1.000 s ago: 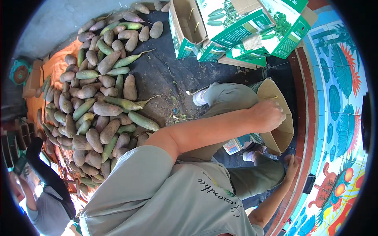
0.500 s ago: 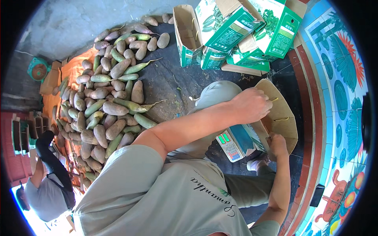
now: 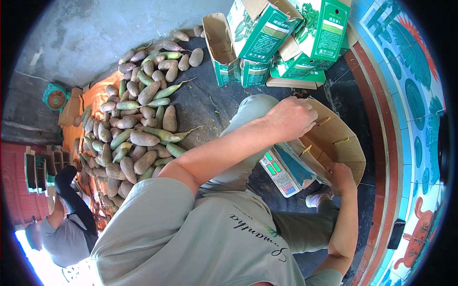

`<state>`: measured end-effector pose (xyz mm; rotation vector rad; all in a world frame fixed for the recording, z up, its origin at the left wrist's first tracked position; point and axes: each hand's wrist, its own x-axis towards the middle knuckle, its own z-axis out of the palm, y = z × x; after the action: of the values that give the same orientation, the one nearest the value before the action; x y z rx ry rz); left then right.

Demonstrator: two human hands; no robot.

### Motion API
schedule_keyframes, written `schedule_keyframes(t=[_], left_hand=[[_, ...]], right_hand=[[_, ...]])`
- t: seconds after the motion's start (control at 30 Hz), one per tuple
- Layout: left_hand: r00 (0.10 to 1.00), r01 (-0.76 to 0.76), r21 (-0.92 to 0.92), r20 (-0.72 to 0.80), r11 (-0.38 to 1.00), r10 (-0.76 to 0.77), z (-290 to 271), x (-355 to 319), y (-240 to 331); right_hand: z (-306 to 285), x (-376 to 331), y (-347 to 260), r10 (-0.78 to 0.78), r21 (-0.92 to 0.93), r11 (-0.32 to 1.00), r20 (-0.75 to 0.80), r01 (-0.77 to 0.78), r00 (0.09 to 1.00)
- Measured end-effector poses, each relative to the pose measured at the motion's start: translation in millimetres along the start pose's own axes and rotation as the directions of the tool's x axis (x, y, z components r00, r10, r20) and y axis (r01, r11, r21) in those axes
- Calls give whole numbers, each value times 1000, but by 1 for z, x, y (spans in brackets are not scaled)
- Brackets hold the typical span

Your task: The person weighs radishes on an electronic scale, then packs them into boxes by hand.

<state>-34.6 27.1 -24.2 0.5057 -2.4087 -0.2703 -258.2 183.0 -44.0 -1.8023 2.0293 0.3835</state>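
A cardboard box stands open on a digital scale, its brown inside showing with several yellow cord handles. My left hand is closed at the box's far left corner; its fingertips are partly hidden behind the knuckles. At the near side, my right hand grips the cardboard wall, the thumb inside the box. The scale's green-lit display and keypad face left, beside a teal sheet-like part between them and the box.
Left lies a big pile of long green and brown radishes on orange and black sheeting. Green-and-white cartons are stacked beyond my left knee. A brick-red step and a painted tile wall run along the right. Another person bends at the lower left.
The box's mouth has spread wider, showing more of its inside and another yellow cord. My right hand has shifted slightly right with the box wall. The whole view has turned a little.
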Motion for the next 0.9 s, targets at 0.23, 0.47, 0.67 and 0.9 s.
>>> schedule_keyframes(t=[0.23, 0.47, 0.67, 0.9], left_hand=[[991, -63, -37, -119, 997, 59, 2, 0, 5], [919, 107, -251, -344, 962, -192, -25, -13, -17], [885, 421, 32, -235, 907, -402, -34, -109, -96], [429, 764, 388, 292, 515, -855, 3, -306, -151]], right_hand=[[-9, -9, 4, 35, 267, 964, -154, 7, 987], [-15, -18, 8, 47, 311, 950, -279, 44, 959], [-15, -22, 22, 81, 323, 946, -339, 36, 937], [-19, -30, 29, 211, 393, 919, -431, -28, 878]])
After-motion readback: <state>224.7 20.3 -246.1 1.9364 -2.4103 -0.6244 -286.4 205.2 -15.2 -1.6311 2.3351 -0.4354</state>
